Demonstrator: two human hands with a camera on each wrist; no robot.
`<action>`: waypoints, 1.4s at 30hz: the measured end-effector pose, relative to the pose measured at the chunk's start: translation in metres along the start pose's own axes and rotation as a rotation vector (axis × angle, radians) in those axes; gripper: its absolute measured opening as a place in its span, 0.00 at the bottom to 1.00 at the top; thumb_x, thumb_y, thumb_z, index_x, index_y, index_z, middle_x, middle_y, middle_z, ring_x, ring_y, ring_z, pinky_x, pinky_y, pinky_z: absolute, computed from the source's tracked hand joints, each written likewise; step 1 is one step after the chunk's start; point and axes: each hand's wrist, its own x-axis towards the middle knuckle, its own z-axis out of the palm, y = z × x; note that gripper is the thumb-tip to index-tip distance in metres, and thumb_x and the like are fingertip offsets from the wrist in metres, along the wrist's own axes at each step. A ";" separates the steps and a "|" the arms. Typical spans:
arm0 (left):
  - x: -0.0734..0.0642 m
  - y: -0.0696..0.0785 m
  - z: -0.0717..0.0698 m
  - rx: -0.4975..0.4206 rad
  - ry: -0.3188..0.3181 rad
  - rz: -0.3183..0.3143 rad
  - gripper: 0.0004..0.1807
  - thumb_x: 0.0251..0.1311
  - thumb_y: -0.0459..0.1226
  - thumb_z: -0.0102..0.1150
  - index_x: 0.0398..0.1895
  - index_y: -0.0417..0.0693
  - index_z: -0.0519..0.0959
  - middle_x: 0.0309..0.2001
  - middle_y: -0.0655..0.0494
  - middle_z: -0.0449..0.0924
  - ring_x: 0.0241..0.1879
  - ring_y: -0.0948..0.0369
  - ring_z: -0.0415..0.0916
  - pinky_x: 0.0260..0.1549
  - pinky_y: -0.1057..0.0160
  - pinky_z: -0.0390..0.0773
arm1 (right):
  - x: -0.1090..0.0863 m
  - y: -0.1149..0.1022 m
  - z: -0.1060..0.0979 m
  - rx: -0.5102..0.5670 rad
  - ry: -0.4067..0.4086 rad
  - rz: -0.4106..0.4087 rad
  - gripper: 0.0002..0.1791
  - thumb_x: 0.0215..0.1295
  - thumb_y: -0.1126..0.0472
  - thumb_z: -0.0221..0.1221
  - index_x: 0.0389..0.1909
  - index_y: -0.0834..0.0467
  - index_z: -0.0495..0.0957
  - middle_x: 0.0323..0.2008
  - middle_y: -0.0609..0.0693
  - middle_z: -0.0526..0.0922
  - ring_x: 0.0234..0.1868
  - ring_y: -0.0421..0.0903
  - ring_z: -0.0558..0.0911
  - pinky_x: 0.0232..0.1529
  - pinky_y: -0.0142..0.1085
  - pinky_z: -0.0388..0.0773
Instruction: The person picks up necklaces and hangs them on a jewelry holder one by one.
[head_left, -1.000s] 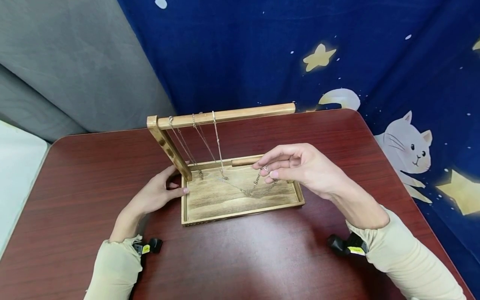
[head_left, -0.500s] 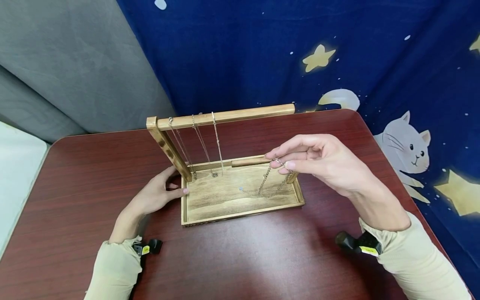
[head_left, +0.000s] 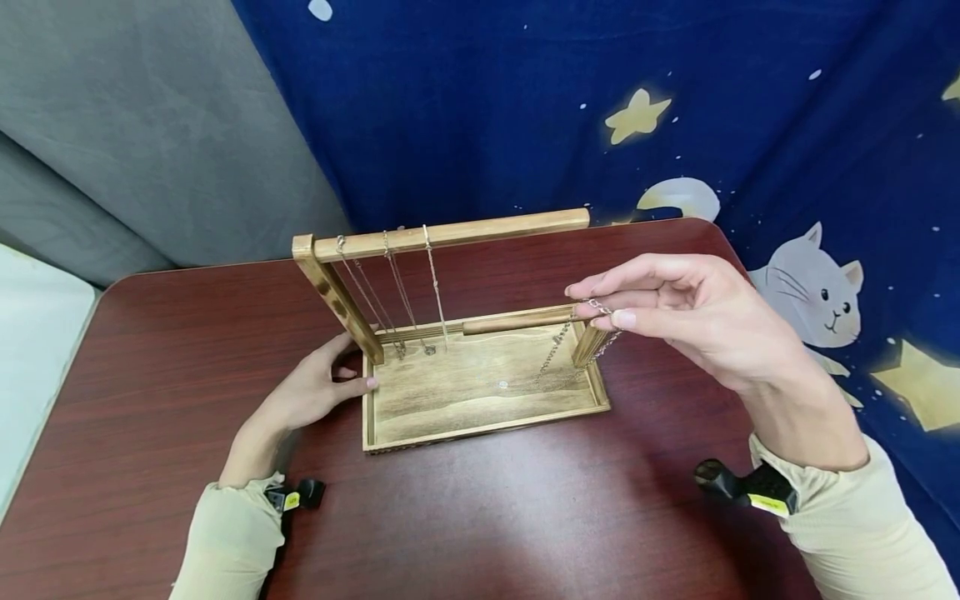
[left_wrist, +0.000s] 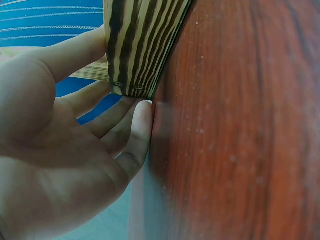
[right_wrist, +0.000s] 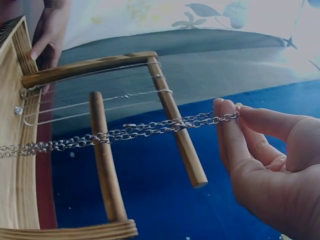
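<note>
My right hand [head_left: 701, 321] pinches a silvery chain necklace [head_left: 556, 343] between thumb and fingertips, above the right end of a wooden jewelry stand [head_left: 480, 421]. Its doubled strands [right_wrist: 75, 142] stretch past the short lower bar [right_wrist: 103, 160] in the right wrist view. From the head, one strand hangs left of the short right post [head_left: 589, 343] and another shows at its right. A small pale pendant [head_left: 503, 384] shows over the tray. My left hand [head_left: 311, 387] holds the stand's left end, thumb at the tray wall and fingers around the back; the left wrist view shows the striped wooden side [left_wrist: 140, 45].
Three thin necklaces [head_left: 405, 287] hang near the left end of the upper bar [head_left: 510, 227], which juts out rightward from the tall left post [head_left: 337, 296]. Dark red tabletop [head_left: 480, 517] surrounds the stand. A blue starry curtain [head_left: 480, 108] hangs behind.
My right hand has moved right and slightly up with the necklace, bringing its strands from over the tray's middle to the short right post. The left hand stays in place.
</note>
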 end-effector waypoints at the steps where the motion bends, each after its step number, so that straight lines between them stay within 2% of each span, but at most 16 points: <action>1: 0.000 0.000 0.000 -0.002 0.000 0.002 0.44 0.65 0.40 0.65 0.78 0.42 0.52 0.67 0.42 0.67 0.52 0.50 0.77 0.51 0.57 0.75 | -0.001 -0.001 -0.001 -0.004 0.008 -0.010 0.16 0.64 0.82 0.55 0.52 0.75 0.77 0.53 0.66 0.81 0.52 0.56 0.83 0.46 0.42 0.82; 6: 0.000 0.000 0.000 0.001 0.000 0.001 0.44 0.65 0.40 0.65 0.78 0.43 0.52 0.68 0.42 0.67 0.53 0.49 0.77 0.51 0.56 0.75 | -0.006 -0.003 -0.007 0.083 -0.010 -0.103 0.19 0.61 0.88 0.51 0.54 0.80 0.73 0.54 0.70 0.79 0.54 0.58 0.82 0.48 0.44 0.81; 12: 0.000 0.000 -0.001 0.007 0.001 -0.006 0.45 0.65 0.42 0.66 0.79 0.45 0.51 0.68 0.43 0.67 0.51 0.51 0.77 0.48 0.63 0.73 | -0.011 -0.003 -0.017 0.233 -0.057 -0.175 0.22 0.60 0.92 0.44 0.56 0.82 0.70 0.57 0.71 0.77 0.56 0.60 0.81 0.49 0.51 0.79; 18: 0.001 0.001 -0.001 -0.001 -0.009 -0.004 0.44 0.65 0.41 0.65 0.79 0.44 0.52 0.68 0.43 0.67 0.53 0.50 0.76 0.50 0.61 0.74 | -0.013 -0.003 -0.026 0.287 -0.114 -0.232 0.24 0.61 0.92 0.41 0.58 0.83 0.68 0.60 0.72 0.74 0.58 0.63 0.78 0.50 0.57 0.76; 21: 0.001 0.001 -0.001 0.001 -0.009 -0.005 0.44 0.66 0.41 0.65 0.79 0.44 0.52 0.68 0.42 0.67 0.53 0.50 0.76 0.50 0.61 0.74 | -0.014 -0.004 -0.030 0.297 -0.145 -0.248 0.23 0.62 0.91 0.41 0.58 0.82 0.68 0.62 0.72 0.72 0.60 0.63 0.77 0.50 0.57 0.76; 24: 0.001 0.000 -0.001 -0.002 -0.008 -0.009 0.44 0.66 0.41 0.64 0.79 0.43 0.51 0.67 0.42 0.67 0.53 0.50 0.76 0.49 0.62 0.74 | -0.016 -0.004 -0.033 0.293 -0.142 -0.241 0.23 0.62 0.91 0.42 0.58 0.82 0.69 0.64 0.71 0.70 0.61 0.63 0.76 0.47 0.54 0.79; 29: 0.001 0.000 -0.001 -0.003 -0.010 -0.009 0.44 0.66 0.41 0.64 0.79 0.44 0.51 0.68 0.42 0.66 0.53 0.50 0.76 0.49 0.62 0.74 | -0.023 -0.007 -0.037 0.259 -0.062 -0.212 0.24 0.60 0.92 0.43 0.58 0.83 0.68 0.63 0.72 0.70 0.59 0.62 0.78 0.43 0.49 0.82; 35: 0.000 0.001 -0.001 0.004 -0.011 -0.017 0.46 0.66 0.42 0.65 0.79 0.45 0.49 0.70 0.43 0.65 0.53 0.50 0.76 0.49 0.61 0.75 | -0.028 -0.012 -0.037 0.192 0.115 -0.144 0.22 0.60 0.92 0.44 0.56 0.84 0.68 0.56 0.73 0.77 0.53 0.59 0.82 0.44 0.45 0.82; 38: -0.001 0.002 -0.001 0.007 -0.011 -0.026 0.46 0.66 0.42 0.65 0.80 0.45 0.48 0.70 0.42 0.64 0.53 0.50 0.76 0.50 0.57 0.75 | -0.029 -0.014 -0.039 0.202 0.193 -0.136 0.21 0.60 0.91 0.45 0.54 0.84 0.70 0.52 0.72 0.79 0.50 0.58 0.84 0.44 0.42 0.82; 42: -0.003 0.003 0.000 0.004 -0.014 -0.036 0.47 0.66 0.42 0.64 0.80 0.45 0.47 0.71 0.42 0.63 0.55 0.49 0.75 0.52 0.51 0.74 | -0.026 -0.015 -0.042 0.269 0.230 -0.166 0.20 0.60 0.91 0.44 0.52 0.84 0.71 0.50 0.73 0.80 0.48 0.59 0.85 0.45 0.42 0.82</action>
